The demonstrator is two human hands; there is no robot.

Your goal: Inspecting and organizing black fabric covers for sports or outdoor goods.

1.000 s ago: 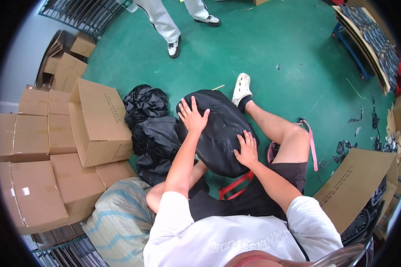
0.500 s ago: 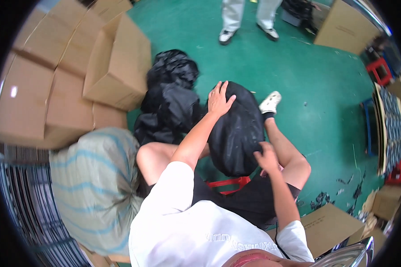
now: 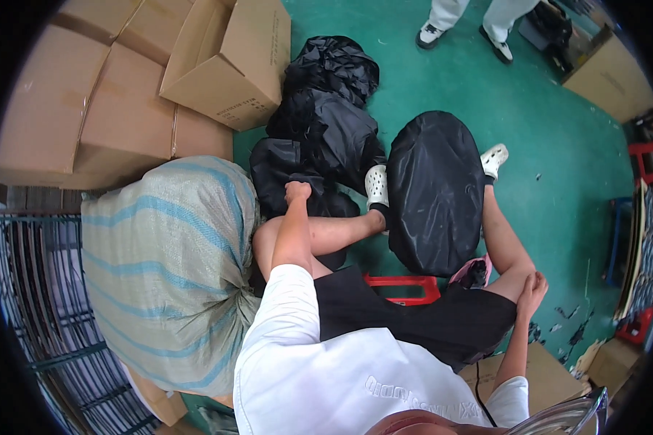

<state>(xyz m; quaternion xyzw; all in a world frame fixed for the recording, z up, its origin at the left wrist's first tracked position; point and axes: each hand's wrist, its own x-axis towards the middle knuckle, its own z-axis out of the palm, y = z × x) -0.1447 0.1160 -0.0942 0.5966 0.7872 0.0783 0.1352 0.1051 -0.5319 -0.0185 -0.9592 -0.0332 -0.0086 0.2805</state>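
Note:
My left hand is closed on a black cover at the near end of a heap of shiny black covers, beside my left knee. Between my feet a large oval black bundle stands on the floor, its smooth cover creased in front; what is inside is hidden. Neither hand touches it. On my right knee rests my right hand, with loosely bent fingers and nothing seen in it. Something pink and black lies by the bundle's lower right edge.
A striped woven sack bulges at my left, below stacked cardboard boxes and one open box. I sit over a red plastic stool. Another person's shoes stand at the far side. Flat stacked goods stand at the right.
My left hand has left the oval bundle's top and taken hold of a black cover in the heap. My right hand has moved from the bundle's side to my right knee. The view has shifted left.

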